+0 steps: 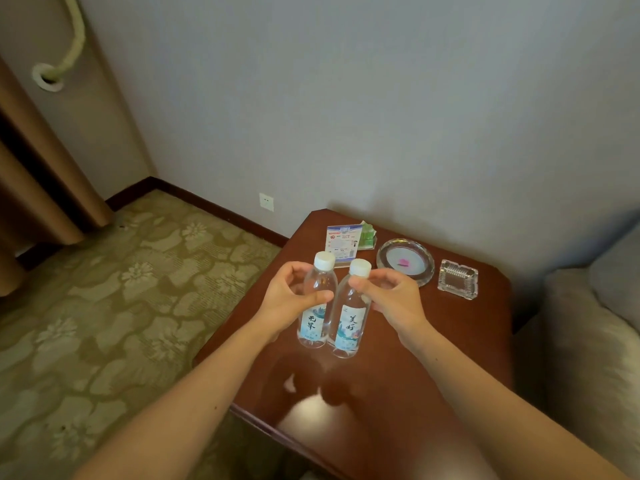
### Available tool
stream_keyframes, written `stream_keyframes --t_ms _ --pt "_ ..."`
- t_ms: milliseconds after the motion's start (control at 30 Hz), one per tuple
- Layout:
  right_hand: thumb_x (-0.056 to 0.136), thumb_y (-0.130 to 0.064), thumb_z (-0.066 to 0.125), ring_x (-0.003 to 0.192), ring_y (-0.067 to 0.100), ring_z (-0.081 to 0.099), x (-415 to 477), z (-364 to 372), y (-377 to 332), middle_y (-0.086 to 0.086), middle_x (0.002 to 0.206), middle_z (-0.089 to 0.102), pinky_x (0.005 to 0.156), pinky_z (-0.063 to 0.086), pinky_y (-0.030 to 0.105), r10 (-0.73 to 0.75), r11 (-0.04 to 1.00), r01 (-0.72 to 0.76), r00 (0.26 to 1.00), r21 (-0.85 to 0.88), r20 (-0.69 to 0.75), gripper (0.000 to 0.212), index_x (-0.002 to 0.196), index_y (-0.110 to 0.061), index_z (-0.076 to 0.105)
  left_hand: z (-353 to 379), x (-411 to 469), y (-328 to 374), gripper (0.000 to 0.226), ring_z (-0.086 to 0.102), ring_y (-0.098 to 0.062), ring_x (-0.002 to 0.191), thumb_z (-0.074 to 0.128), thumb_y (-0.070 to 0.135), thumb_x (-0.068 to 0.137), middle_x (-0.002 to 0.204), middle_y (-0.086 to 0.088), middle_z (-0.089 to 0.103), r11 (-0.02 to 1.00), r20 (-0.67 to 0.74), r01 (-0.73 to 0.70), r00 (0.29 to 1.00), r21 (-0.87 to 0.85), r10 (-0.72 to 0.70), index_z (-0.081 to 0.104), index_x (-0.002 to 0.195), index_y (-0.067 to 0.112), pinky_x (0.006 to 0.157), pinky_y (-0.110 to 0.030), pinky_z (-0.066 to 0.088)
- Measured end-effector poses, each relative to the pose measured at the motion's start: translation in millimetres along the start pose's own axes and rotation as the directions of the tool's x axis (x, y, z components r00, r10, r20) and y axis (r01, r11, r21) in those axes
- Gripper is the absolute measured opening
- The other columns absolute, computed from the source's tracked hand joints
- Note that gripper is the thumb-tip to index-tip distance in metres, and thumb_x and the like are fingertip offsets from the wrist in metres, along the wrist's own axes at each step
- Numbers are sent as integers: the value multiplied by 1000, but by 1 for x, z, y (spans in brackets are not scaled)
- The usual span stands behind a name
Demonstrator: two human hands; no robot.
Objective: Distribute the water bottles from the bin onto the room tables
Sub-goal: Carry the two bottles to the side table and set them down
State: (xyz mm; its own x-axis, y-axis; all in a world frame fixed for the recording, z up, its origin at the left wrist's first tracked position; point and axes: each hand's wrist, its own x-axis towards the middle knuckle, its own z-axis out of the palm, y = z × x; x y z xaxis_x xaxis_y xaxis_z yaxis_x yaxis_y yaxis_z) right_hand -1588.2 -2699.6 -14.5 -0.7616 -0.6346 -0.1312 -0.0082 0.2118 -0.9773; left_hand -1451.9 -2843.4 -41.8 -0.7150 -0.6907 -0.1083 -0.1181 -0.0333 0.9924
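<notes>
While 2 water bottles stand on brown table, my 2 hands hold them. Left hand wraps upper body of left bottle, thumb across front. Right hand pinches neck of right bottle, just under white cap. Both upright, long axis vertical, caps point up, bases on table top, labels face me. Bottles just beside each other, near table middle. Behind them, toward wall: printed card, round glass dish, square glass ashtray.
</notes>
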Motion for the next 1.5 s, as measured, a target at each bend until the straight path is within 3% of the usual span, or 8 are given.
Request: stream_keyframes --t_ms 300,533,700,933,1133,1267,1367,1500 --pt "69 -28 88 88 11 73 55 30 131 -5 91 78 84 60 42 -206 978 204 976 -33 -72 28 92 -20 75 1 64 -138 68 67 -20 105 92 37 46 110 2 69 974 -2 -225 974 -18 225 59 104 23 90 -38 55" --pt "66 -31 90 80 8 73 62 28 169 -4 86 78 75 58 31 -343 937 350 925 9 -165 30 89 -21 73 14 78 -168 52 64 -16 108 90 17 62 109 4 65 912 13 -409 912 23 409 57 102 25 94 -34 52" --pt "65 -34 91 72 5 72 58 33 182 -4 81 77 72 56 32 -344 932 360 914 38 -217 35 90 -18 74 18 78 -173 51 63 -16 107 89 18 64 111 2 65 908 14 -420 908 17 419 57 102 25 93 -35 53" --pt "52 -63 84 91 9 73 60 39 187 -5 96 77 87 59 44 -386 920 391 901 -14 -199 66 102 -20 74 10 73 -180 54 64 -14 108 87 18 66 116 -1 66 924 39 -382 923 -7 382 57 111 18 87 -27 52" --pt "77 -39 82 89 5 72 52 39 191 -7 95 77 87 59 37 -420 902 432 886 20 -196 29 99 -21 75 10 67 -184 62 64 -9 111 87 16 66 120 3 66 921 92 -387 916 -41 390 55 118 20 90 -26 53" --pt "85 -35 75 98 3 70 46 33 197 -14 102 76 87 57 32 -419 907 420 907 15 -49 23 108 -31 73 5 62 -186 73 63 -5 110 86 3 68 122 5 63 914 168 -406 902 24 397 48 128 20 84 -19 54" --pt "85 -14 76 100 0 70 44 23 208 -12 107 75 79 56 20 -378 924 382 918 -13 118 39 118 -31 65 0 61 -192 80 62 -8 113 83 0 70 126 6 59 904 217 -415 896 102 387 43 134 26 84 -22 56" --pt "78 14 72 97 5 72 47 18 233 -2 111 72 76 56 19 -319 921 359 917 -149 238 62 129 -18 55 -1 60 -202 79 61 -11 112 82 2 73 124 8 57 885 226 -402 908 234 352 39 132 32 90 -33 57"
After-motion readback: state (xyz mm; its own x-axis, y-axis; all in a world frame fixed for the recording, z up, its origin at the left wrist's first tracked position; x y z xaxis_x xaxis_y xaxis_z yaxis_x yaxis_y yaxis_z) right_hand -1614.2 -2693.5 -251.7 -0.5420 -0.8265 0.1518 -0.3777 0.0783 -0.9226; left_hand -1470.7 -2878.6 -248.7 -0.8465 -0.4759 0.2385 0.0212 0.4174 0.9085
